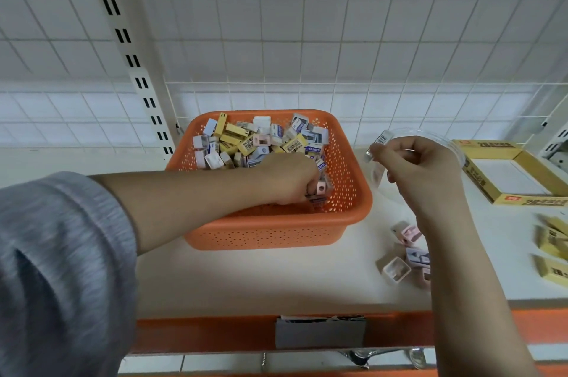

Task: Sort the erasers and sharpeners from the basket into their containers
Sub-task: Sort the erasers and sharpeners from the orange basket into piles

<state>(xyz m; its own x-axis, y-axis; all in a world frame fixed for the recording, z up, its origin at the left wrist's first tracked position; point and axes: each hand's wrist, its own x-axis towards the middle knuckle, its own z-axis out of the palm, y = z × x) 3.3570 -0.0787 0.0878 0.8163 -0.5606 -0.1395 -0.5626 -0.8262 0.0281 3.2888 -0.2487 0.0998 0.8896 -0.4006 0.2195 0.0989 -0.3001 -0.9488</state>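
Orange perforated plastic basket (270, 223) on the white shelf, heaped with erasers and sharpeners. Left hand (289, 180), fingers curled, grips pink sharpeners (319, 192); lift clear without spilling. Right hand (421, 174) pinches a small clear-wrapped barcoded piece (379, 143) just beside the basket.

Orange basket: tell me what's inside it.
The orange basket holds a jumbled pile of erasers and sharpeners, yellow, white, pink and pale blue. The left hand reaches in, fingers curled round a pink sharpener. Whatever lies beneath the hand and the pile is covered.
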